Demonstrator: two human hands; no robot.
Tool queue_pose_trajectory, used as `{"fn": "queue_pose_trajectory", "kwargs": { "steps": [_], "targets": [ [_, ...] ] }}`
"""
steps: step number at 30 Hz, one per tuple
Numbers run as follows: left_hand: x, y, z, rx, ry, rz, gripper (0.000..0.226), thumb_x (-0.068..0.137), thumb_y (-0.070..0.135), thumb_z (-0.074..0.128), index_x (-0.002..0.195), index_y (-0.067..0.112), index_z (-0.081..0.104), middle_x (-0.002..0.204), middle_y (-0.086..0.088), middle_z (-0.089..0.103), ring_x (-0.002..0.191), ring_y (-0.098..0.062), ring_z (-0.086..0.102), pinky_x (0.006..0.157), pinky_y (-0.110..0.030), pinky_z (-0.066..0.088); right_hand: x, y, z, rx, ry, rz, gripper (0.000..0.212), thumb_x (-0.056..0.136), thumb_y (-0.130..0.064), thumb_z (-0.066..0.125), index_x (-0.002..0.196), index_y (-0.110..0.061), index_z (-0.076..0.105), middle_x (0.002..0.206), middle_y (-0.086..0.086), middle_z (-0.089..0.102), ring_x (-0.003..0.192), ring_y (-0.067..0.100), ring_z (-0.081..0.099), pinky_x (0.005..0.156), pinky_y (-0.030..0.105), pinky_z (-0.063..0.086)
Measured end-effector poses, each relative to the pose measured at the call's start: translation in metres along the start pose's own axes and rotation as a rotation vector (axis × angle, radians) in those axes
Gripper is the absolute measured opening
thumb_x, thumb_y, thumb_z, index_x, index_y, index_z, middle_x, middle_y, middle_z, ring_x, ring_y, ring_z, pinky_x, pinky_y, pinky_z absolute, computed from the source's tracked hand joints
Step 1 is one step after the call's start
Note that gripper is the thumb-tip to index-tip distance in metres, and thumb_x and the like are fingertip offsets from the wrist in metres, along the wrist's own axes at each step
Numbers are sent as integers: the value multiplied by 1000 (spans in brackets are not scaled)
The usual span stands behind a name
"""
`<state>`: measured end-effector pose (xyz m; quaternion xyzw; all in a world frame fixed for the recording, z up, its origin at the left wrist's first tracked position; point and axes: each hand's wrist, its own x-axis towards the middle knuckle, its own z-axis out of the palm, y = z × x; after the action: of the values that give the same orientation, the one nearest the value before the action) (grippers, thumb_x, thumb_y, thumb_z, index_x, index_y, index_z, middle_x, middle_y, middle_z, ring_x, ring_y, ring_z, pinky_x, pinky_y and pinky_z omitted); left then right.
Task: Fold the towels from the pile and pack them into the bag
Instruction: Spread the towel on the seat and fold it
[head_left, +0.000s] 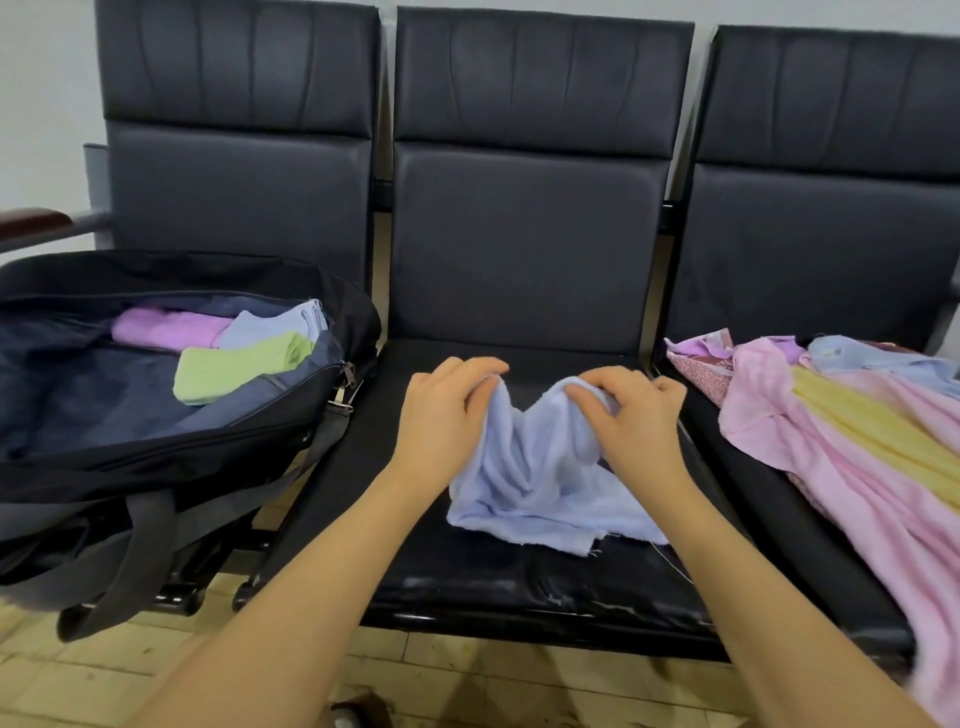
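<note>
The light blue towel (535, 467) lay crumpled on the middle seat (467, 571). The left hand (441, 410) and right hand (634, 415) each pinched its far edge. The cloth appeared soft, light and limp; corners offered the best hold.

Lighting: even, soft indoor; faint shadows. Sheen on the black seat (519, 582) front edge. Wide-angle bowing at edges; lower-right corner blurred.
</note>
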<state>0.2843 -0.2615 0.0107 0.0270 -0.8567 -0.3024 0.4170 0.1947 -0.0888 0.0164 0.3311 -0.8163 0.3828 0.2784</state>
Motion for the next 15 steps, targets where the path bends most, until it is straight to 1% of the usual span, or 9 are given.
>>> {"fn": "queue_pose_trajectory", "kwargs": {
  "steps": [2,3,5,7,9,11,13,14,15],
  "targets": [
    [1,13,1,-108,-14,-59,22,94,9,56,110,15,70,84,18,55,76,2,56,75,-14,43,5,-5,-9,168,-21,78,13,90,-22,62,78,-22,67,81,-10,67,81,16,59,91,46,35],
    [1,20,1,-149,-40,-96,22,95,10,56,111,16,70,85,18,54,80,3,56,77,-12,43,7,-6,-12,232,-24,96,12,89,-25,63,77,-25,67,79,-12,67,82,17,60,90,53,39],
    [-1,32,5,-203,-131,-147,24,96,17,55,117,21,66,94,15,54,93,-4,55,90,-21,42,8,-10,-17,297,-17,99,9,84,-38,62,77,-35,66,80,-16,67,87,21,61,87,57,43],
    [-3,41,10,-157,-250,-173,29,95,29,57,123,25,61,107,12,51,108,-13,45,100,-29,34,9,-12,-18,340,-21,106,11,79,-49,59,80,-39,65,83,-19,66,91,29,59,85,56,45],
    [-4,47,16,-91,-303,-171,29,93,34,59,119,24,63,109,8,52,107,-13,40,100,-31,33,9,-12,-17,398,-43,137,10,79,-48,61,81,-39,66,82,-13,67,93,33,57,83,54,47],
    [-3,53,18,-137,-246,-152,16,93,25,59,97,13,70,91,7,58,91,-5,47,99,-40,37,9,-11,-16,432,-59,137,4,83,-37,66,79,-35,67,83,-8,67,94,30,59,82,46,50],
    [-1,53,19,-187,-188,-168,16,94,19,58,83,11,68,78,14,53,86,-8,53,96,-46,39,10,-12,-17,500,-84,121,10,88,-20,67,86,-30,68,84,-5,68,88,14,62,77,29,52],
    [1,50,19,-191,-168,-175,15,94,18,58,81,15,66,78,15,51,88,-12,54,95,-47,39,10,-12,-18,546,-125,124,11,88,-16,66,93,-26,67,85,-4,68,84,7,63,74,20,50],
    [4,46,19,-185,-143,-174,14,94,19,57,82,21,63,80,15,50,90,-14,54,96,-46,39,10,-10,-18,556,-194,140,14,88,-17,66,100,-24,66,87,-5,68,84,3,62,75,17,48]
  ]
}}
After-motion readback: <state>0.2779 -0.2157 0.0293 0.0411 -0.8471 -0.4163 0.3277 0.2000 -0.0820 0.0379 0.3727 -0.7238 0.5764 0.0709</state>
